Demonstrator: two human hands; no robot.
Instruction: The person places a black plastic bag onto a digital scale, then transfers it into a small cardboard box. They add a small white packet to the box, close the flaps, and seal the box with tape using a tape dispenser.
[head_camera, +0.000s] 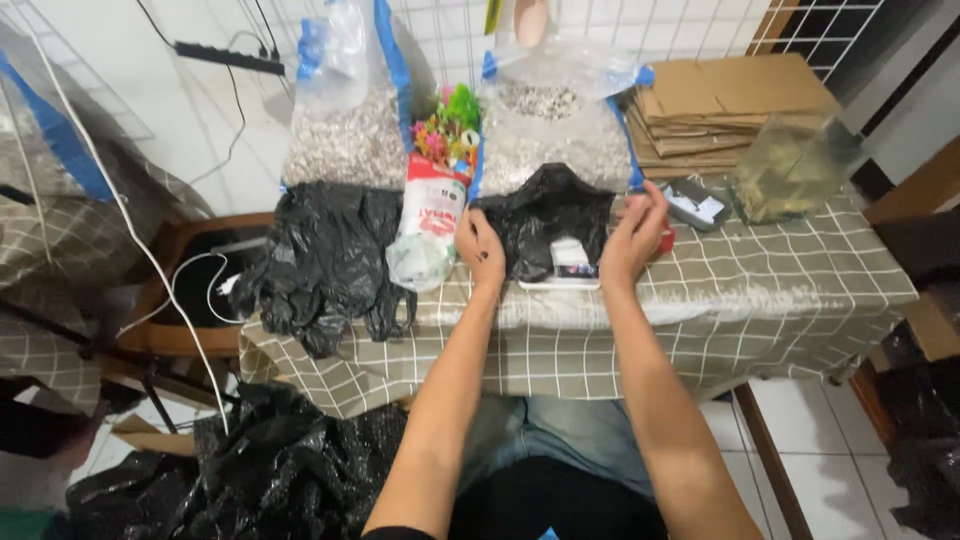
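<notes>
Black plastic bag on a small white scale, held at both sides.

The bag is glossy and crumpled, sitting mid-table on the checked cloth; the left hand pinches its left edge, the right hand grips its right edge with fingers curled. Behind it stands a clear bag of pale gravel with blue trim (a second one stands further left). Between them leans a white-and-red pouch topped by bright plastic plants. Flattened cardboard is stacked at the right rear.
</notes>
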